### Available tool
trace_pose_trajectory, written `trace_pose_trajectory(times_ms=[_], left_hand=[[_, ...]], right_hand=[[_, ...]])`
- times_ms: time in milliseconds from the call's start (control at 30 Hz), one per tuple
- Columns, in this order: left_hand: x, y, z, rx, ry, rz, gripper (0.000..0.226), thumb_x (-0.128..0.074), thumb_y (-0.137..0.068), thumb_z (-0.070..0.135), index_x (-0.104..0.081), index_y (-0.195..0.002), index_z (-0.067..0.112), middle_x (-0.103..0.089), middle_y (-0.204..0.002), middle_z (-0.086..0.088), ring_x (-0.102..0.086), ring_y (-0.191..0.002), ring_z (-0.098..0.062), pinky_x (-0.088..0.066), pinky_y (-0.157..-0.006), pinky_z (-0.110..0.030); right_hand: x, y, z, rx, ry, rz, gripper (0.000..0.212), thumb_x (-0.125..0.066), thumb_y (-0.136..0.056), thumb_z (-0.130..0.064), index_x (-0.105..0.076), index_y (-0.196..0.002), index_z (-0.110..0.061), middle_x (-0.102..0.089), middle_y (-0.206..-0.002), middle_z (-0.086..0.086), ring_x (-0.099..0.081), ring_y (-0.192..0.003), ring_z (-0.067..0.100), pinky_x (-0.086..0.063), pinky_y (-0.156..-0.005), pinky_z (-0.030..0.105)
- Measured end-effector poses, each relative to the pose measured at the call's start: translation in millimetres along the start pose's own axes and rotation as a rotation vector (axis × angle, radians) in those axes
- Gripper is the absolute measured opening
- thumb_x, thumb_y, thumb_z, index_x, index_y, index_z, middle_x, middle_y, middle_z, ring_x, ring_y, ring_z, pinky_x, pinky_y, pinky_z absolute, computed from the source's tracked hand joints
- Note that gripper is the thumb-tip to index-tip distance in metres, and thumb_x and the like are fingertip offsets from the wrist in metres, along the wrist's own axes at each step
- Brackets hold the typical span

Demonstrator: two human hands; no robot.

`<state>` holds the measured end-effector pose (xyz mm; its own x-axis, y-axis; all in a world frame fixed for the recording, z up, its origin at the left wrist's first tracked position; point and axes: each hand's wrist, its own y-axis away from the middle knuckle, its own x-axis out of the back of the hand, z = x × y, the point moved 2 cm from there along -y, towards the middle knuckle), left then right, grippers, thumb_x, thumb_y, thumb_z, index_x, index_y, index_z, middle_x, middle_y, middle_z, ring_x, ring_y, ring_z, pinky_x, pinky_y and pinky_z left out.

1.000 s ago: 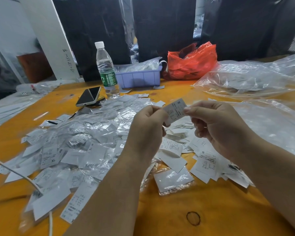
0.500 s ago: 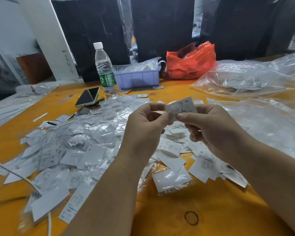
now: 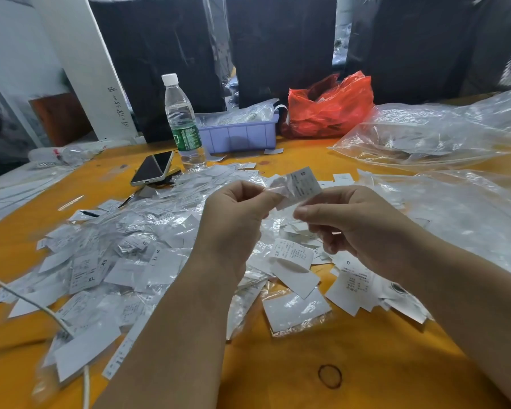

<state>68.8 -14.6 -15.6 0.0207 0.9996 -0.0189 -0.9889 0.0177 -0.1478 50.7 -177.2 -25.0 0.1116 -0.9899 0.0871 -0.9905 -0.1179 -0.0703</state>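
Above the orange table point(image 3: 366, 364), both hands hold one small white size label point(image 3: 300, 185) marked S, partly in a clear sleeve. My left hand point(image 3: 233, 219) pinches its left end between thumb and fingers. My right hand point(image 3: 354, 222) pinches its lower right edge. A wide heap of similar white labels in clear sleeves point(image 3: 115, 255) covers the table to the left and under my hands. A smaller stack of labels point(image 3: 351, 281) lies below my right hand.
A phone point(image 3: 152, 168), a water bottle point(image 3: 182, 122), a lilac tray point(image 3: 239, 134) and a red plastic bag point(image 3: 331, 106) stand at the back. Large clear plastic bags point(image 3: 431, 134) fill the right side. A white cable point(image 3: 27, 302) crosses the left.
The label has tilted and shifted slightly right between my hands, and my left fingers have opened its left end. Both hands stayed roughly in place.
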Motion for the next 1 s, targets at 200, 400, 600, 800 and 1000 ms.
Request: trace_pose_trajectory(times_ms=[200, 400, 600, 800, 1000], left_hand=[[5, -2, 4, 0.001, 0.012, -0.019, 0.025, -0.076, -0.079, 0.012, -0.058, -0.065, 0.020, -0.046, -0.049, 0.012, -0.038, -0.044, -0.005, -0.033, -0.045, -0.021], [-2, 1, 3, 0.111, 0.047, -0.217, 0.029, -0.074, -0.077, 0.006, -0.056, -0.060, 0.021, -0.042, -0.051, 0.004, -0.035, -0.044, -0.009, -0.033, -0.041, -0.019], [17, -4, 4, -0.160, -0.467, 0.168, 0.017, -0.067, -0.078, 0.010, -0.055, -0.068, 0.018, -0.052, -0.057, 0.006, -0.045, -0.050, -0.008, -0.037, -0.050, -0.025], [17, -8, -7, -0.239, -0.859, 0.238, 0.016, -0.060, -0.078, 0.006, -0.058, -0.076, 0.022, -0.059, -0.075, 0.004, -0.056, -0.072, -0.013, -0.045, -0.057, -0.028], [9, -7, -16, -0.044, -0.888, -0.060, 0.018, -0.062, -0.074, 0.012, -0.062, -0.079, 0.029, -0.058, -0.077, 0.008, -0.056, -0.071, -0.009, -0.041, -0.055, -0.023]], right_hand=[[5, -1, -2, -0.001, -0.058, 0.117, 0.013, -0.069, -0.086, -0.015, -0.071, -0.077, -0.005, -0.056, -0.057, 0.000, -0.045, -0.052, 0.012, -0.040, -0.045, 0.023], [4, -1, 0, 0.001, -0.016, 0.120, 0.015, -0.070, -0.085, -0.015, -0.067, -0.073, -0.007, -0.055, -0.056, -0.001, -0.044, -0.050, 0.013, -0.040, -0.045, 0.024], [2, 2, 4, 0.216, 0.460, 0.200, 0.005, -0.068, -0.087, -0.019, -0.069, -0.085, -0.024, -0.059, -0.060, -0.012, -0.050, -0.050, -0.001, -0.043, -0.051, 0.017], [-6, 3, 13, 0.197, 0.741, 0.085, 0.006, -0.067, -0.088, -0.022, -0.072, -0.088, -0.026, -0.061, -0.085, -0.013, -0.056, -0.074, -0.001, -0.043, -0.056, 0.011], [-10, -2, 25, 0.063, 0.982, -0.040, 0.046, -0.067, -0.083, -0.044, -0.062, -0.126, -0.029, -0.043, -0.115, -0.010, -0.036, -0.117, 0.010, -0.038, -0.096, 0.030]])
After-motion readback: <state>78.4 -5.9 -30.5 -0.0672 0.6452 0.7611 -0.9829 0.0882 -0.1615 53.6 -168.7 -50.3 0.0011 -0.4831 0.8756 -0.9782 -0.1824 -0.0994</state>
